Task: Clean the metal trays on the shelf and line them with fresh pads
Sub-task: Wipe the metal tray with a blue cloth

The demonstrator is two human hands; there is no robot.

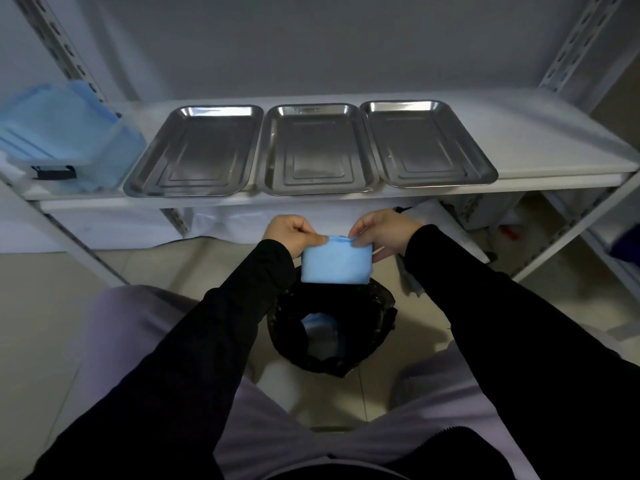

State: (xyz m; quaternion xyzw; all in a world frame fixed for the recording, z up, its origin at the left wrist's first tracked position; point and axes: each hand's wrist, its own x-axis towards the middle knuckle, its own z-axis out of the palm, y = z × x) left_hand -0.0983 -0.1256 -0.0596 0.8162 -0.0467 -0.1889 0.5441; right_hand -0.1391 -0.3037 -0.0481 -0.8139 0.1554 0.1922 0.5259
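Metal trays [315, 150] sit bare on the shelf [536, 140], ahead of and above your left grip [291, 233] and right grip [381, 233], both pinching the top edge of a folded blue pad [334, 266]. Loosen either pinch and it may drop into the bin [377, 306] directly below; the shelf's front lip could snag it, with open room above the trays.

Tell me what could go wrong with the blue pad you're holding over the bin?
1. The left hand and right hand pinch the folded blue pad only by its top edge. It might slip and land on the floor beside the black-lined bin, whose bag sags inward.
2. The left metal tray sits close to the front edge of the shelf. The left sleeve, coming up, could nudge it off.
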